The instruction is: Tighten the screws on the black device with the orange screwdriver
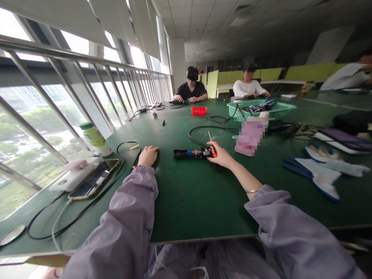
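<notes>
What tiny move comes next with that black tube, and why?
Perhaps slide the left grip over to steady the black tube: that grip rests on the table, apart from it, while the right grip holds an orange-handled tool at the tube's right end.

Looks like an open-plan office doubling as a workshop: panel ceiling point(203, 23), yellow-green partitions point(270, 73), window blinds point(119, 19), metal railing point(78, 58), people point(199, 91) working around a shared green surface point(197, 201).

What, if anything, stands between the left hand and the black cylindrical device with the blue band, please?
Nothing visible does; only green tabletop shows between the left hand and the black cylindrical device.
</notes>
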Demonstrator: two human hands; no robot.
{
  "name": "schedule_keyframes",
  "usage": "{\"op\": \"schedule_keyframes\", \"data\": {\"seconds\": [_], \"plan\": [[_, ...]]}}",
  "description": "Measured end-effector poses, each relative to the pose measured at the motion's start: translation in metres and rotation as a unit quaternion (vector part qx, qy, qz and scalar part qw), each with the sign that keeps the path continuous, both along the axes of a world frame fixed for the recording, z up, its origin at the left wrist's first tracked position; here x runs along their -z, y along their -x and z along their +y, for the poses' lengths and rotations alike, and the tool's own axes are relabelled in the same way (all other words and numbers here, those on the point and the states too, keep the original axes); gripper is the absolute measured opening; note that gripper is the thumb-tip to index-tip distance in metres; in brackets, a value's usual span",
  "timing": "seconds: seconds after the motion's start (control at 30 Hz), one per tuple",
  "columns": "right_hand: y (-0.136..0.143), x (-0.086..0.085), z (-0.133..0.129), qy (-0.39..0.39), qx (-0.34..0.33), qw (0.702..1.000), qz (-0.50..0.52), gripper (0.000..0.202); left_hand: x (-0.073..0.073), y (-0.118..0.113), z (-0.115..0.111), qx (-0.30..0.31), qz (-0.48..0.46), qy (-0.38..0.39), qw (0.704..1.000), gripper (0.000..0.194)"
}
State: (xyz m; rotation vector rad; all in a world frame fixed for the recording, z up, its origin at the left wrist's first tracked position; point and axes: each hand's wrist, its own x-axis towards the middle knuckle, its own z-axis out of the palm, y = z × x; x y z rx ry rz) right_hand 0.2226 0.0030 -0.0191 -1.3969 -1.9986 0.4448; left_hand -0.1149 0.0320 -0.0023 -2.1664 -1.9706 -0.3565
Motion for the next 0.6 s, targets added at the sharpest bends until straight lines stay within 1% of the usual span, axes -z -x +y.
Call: {"op": "schedule_keyframes", "data": {"seconds": [0.13, 0.33, 0.47, 0.6], "plan": [[0.000, 0.000, 0.001, -0.003, 0.003, 1.000, -0.013, 0.062, -0.004, -0.005, -0.002, -0.023, 0.015, 0.000, 1.000, 0.036], [0.000, 0.001, 0.001, -0.014, 0.008, 0.999, -0.037, 0.062, -0.011, -0.015, -0.006, -0.084, 0.018, 0.016, 0.996, 0.028], [0.001, 0.001, 0.001, -0.022, 0.015, 0.998, -0.054, 0.062, -0.020, -0.027, -0.014, -0.080, 0.023, 0.041, 0.996, 0.023], [0.003, 0.000, 0.000, -0.034, 0.037, 0.996, -0.073, 0.063, -0.029, -0.046, -0.028, -0.067, 0.030, 0.079, 0.994, 0.018]]}}
